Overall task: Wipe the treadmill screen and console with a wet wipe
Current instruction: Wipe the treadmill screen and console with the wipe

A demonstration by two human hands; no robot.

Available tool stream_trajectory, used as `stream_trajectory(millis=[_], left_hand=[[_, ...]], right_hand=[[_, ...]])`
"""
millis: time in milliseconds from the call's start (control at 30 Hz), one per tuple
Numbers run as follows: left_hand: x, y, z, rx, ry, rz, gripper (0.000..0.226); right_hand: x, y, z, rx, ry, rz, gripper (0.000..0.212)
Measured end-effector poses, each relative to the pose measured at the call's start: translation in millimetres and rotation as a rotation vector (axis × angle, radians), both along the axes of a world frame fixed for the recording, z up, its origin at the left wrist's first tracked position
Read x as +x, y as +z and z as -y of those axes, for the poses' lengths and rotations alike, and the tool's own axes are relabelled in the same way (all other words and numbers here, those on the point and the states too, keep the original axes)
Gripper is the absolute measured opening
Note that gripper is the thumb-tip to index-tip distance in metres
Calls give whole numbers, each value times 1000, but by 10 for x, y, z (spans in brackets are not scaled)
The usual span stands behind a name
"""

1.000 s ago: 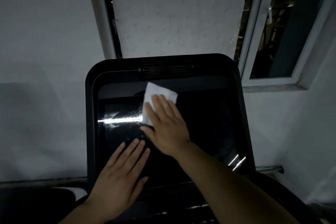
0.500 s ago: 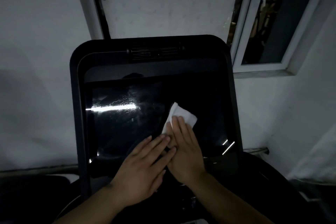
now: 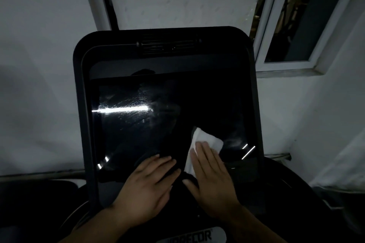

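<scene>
While the room is sitting dim, I am looking down at the treadmill screen (image 3: 150,124), a dark glossy pane set inside the black console (image 3: 79,104). My right hand (image 3: 212,181) is lying flat with straight fingers on the wet wipe (image 3: 207,139), pressing it against the lower right part of the glass; the white wipe is poking out past my fingertips toward the right edge. Between the wipe and the console's right rim a narrow strip of screen is showing, with two thin slanting glints in it. My left hand (image 3: 146,189) is resting open on the lower middle of the screen, fingers straight and spread a little, holding nothing, just beside the right hand with a small dark gap between them. To the left and above, most of the pane is lying uncovered, and a bright horizontal streak of reflected light is crossing its upper left, with smeary wet marks around it. Along the top rim a slotted vent (image 3: 167,45) is sitting. Behind the console a pale wall (image 3: 39,65) is rising, and a white-framed window (image 3: 296,25) is standing at the upper right. Part of a logo plate (image 3: 193,236) is peeking at the bottom edge.
</scene>
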State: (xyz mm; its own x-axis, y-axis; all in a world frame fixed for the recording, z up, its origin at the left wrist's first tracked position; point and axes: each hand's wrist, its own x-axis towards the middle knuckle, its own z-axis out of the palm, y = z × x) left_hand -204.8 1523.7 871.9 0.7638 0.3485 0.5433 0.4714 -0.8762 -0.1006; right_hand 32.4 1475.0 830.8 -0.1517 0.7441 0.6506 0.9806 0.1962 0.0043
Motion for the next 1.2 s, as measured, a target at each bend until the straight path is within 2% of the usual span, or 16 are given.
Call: stream_trajectory(millis=[67,200,267,333,467,533,700,833,900,1067,1200], left_hand=[[-52,12,4,-11,11,32,41],[-94,41,25,-12,42,28,47],[-88,66,39,-12,60,13,52],[-94,98,54,-12,82,10,57],[-177,146,62,0,119,-4,61],[-232,170,57,4,135,-8,61],[-284,198,66,-7,155,12,63],[-250,205,77,-13,160,9,64],[-244,210,85,-11,164,4,64],[-231,230,75,-11,173,15,65],[-196,257,66,-14,167,19,64]], right_hand=[[133,15,22,-1,-12,18,73],[514,109,8,23,-300,-181,75],[459,158,-26,11,-351,-189,78],[198,188,-78,-3,-279,-137,78],[-313,153,-117,-11,27,-16,74],[-209,170,-100,-8,34,45,74],[571,123,37,-42,-278,-58,80],[464,24,120,-82,-383,-145,85],[172,-66,136,-83,-345,-139,85],[-449,-211,178,-15,-72,-91,82],[-216,-214,231,-90,-5,28,81]])
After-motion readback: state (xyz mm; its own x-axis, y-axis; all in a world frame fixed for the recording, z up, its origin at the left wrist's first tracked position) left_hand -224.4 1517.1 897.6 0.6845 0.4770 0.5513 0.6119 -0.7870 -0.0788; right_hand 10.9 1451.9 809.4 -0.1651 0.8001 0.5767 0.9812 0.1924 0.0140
